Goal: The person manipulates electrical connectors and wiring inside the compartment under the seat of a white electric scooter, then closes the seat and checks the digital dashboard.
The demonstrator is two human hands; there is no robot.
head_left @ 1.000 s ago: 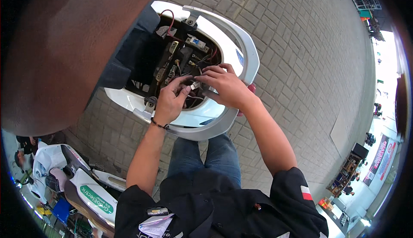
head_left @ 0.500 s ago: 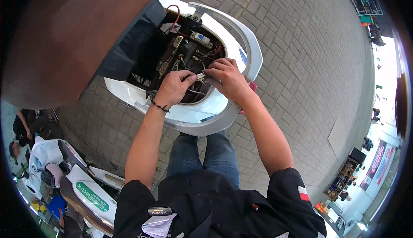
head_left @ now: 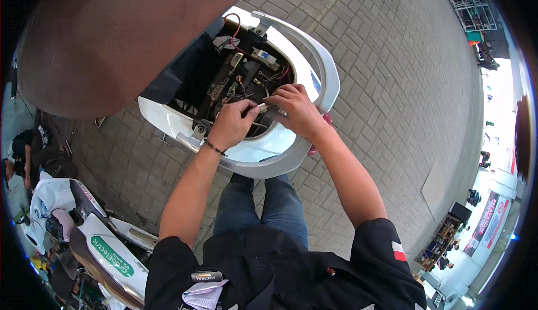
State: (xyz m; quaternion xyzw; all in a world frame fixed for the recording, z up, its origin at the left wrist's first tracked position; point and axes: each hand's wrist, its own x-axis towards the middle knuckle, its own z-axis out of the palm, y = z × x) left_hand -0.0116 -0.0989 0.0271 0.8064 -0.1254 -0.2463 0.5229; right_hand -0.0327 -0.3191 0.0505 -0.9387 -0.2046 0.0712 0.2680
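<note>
Over the open rear compartment of a white scooter [head_left: 159,120], my two hands meet at a small white wire connector [head_left: 262,108]. My left hand [head_left: 231,124], with a dark bracelet at its wrist, pinches the connector's left side between thumb and finger. My right hand [head_left: 297,109] has its fingers curled and pressed together at the other side of it, partly hiding it. Around them in the compartment lie loose wires, a light-coloured switch block [head_left: 265,58] and a red cable [head_left: 239,27]. A grey grab rail [head_left: 332,77] curves round the tail.
The raised brown seat [head_left: 123,41] fills the upper left, close above the compartment. Another white scooter [head_left: 106,248] stands at the lower left, with a person [head_left: 23,153] beyond it. Grey paving [head_left: 386,114] surrounds the work. Shelves [head_left: 445,234] stand at the far right.
The view has shifted slightly, so the seat and scooter sit a little differently in it. Both hands stay together at the white connector, their fingers slightly moved.
</note>
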